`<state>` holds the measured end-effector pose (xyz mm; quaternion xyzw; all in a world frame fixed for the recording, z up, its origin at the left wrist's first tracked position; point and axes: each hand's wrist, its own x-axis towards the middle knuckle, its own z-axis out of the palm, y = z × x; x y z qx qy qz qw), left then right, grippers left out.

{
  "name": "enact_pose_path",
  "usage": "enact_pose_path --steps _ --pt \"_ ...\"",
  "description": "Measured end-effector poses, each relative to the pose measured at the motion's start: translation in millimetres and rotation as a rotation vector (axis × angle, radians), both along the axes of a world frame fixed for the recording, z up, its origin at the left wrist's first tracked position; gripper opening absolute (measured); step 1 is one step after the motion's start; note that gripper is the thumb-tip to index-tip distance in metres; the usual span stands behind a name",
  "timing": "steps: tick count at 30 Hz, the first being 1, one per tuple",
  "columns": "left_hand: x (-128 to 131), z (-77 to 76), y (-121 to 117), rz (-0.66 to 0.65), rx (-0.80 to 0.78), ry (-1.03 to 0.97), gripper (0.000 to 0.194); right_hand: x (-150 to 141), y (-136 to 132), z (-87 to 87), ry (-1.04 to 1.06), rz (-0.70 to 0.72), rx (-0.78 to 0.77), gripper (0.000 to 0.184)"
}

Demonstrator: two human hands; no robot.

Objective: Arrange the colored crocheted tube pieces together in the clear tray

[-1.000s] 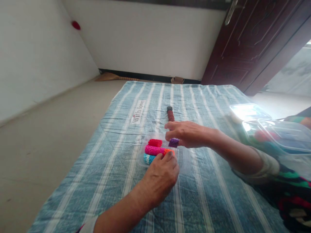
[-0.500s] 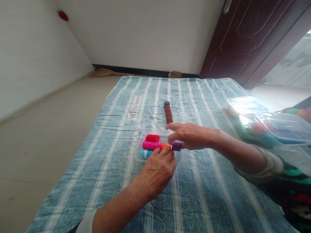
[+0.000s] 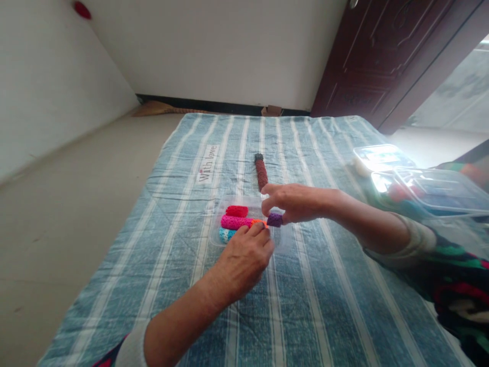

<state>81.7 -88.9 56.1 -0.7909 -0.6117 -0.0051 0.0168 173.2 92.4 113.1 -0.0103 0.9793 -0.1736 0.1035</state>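
Observation:
A shallow clear plastic box (image 3: 216, 239) on the table holds several short textured rolls. Inside lie a red roll (image 3: 237, 211), a magenta roll (image 3: 235, 222) and a blue-and-white roll (image 3: 226, 235). My left hand (image 3: 246, 255) reaches in from the front, its fingers closed on an orange roll (image 3: 259, 223) that meets the magenta one's right end. A short purple roll (image 3: 274, 219) sits at the orange end, between the thumb and fingers of my right hand (image 3: 292, 202). Just beyond the right fingertips, a brown roll with a black end (image 3: 261, 173) lies on the cloth.
A striped blue-and-white cloth (image 3: 183, 219) printed "With love" covers the table. At the right stand clear plastic boxes (image 3: 439, 191), with colourful contents that are hard to make out. Behind are a wall, a dark red door (image 3: 378, 61) and a broom (image 3: 156, 108) on the floor.
The whole view has shifted slightly. My right hand and the purple roll have moved a little away from me; my left hand stays on the orange roll.

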Motion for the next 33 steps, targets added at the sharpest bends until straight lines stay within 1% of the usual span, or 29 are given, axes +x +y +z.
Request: enact_pose_path --steps 7,14,22,28,33 --pt "-1.4 -2.9 0.6 -0.005 0.029 -0.003 0.009 -2.9 3.0 -6.0 -0.020 0.051 -0.073 0.022" --pt "-1.9 -1.9 0.3 -0.028 0.089 -0.004 0.011 -8.1 -2.2 -4.3 -0.107 -0.002 0.006 0.025" --pt "-1.5 -1.4 0.1 -0.020 0.066 -0.020 0.010 -12.4 -6.6 -3.4 -0.167 0.007 0.055 0.029" --pt "-2.1 -4.1 0.0 -0.019 0.077 -0.040 0.011 -14.5 -8.3 -5.8 -0.177 0.040 0.078 0.024" --pt "-2.6 -4.2 0.5 -0.024 0.083 -0.048 0.011 -13.3 -10.8 -6.4 -0.143 0.052 0.085 0.020"
